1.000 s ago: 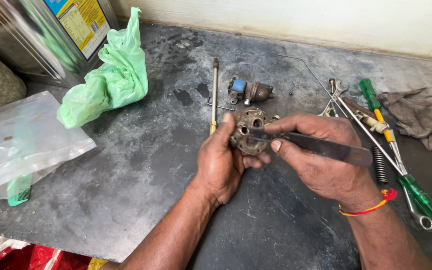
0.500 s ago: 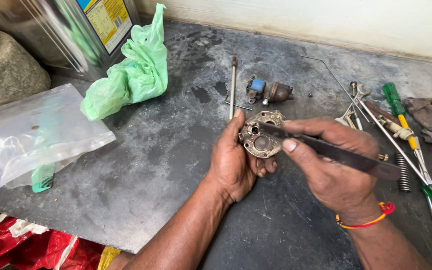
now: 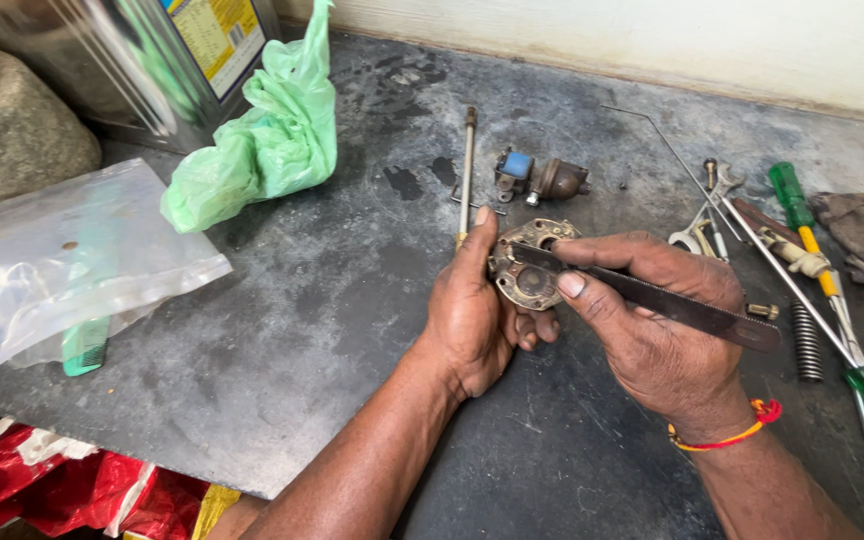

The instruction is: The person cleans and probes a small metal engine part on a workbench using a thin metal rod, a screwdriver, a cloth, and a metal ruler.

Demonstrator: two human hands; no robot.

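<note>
Head view: the left hand (image 3: 477,315) is gripping a round, grimy metal part (image 3: 530,262) just above the grey tabletop (image 3: 282,340), thumb running up its left edge and fingers curled underneath. The right hand (image 3: 657,320) is clenching a flat dark file (image 3: 652,297), its tip lying across the part's face and its far end pointing toward the springs on the right. Over the last second the part has been turning in the left hand: it was edge-on and half hidden behind the fingers, and its pitted face and holes are now showing toward the camera. The file's tip has been sliding from the rim onto that face. The hands have also been drifting slightly lower and nearer the middle of the picture, though the camera itself is shifting, so part of that may be the head moving. Judging by this, the filing or scraping is carrying on, with a fresh patch of the part being brought under the tool.

Behind the hands a thin rod (image 3: 467,170) is lying on the tabletop, with a small valve (image 3: 540,178) beside it. A green bag (image 3: 272,140) is sitting to the left, a clear bag (image 3: 62,260) nearer the edge. Screwdrivers (image 3: 812,240) and a coil spring (image 3: 807,342) are lying to the right, untouched.
</note>
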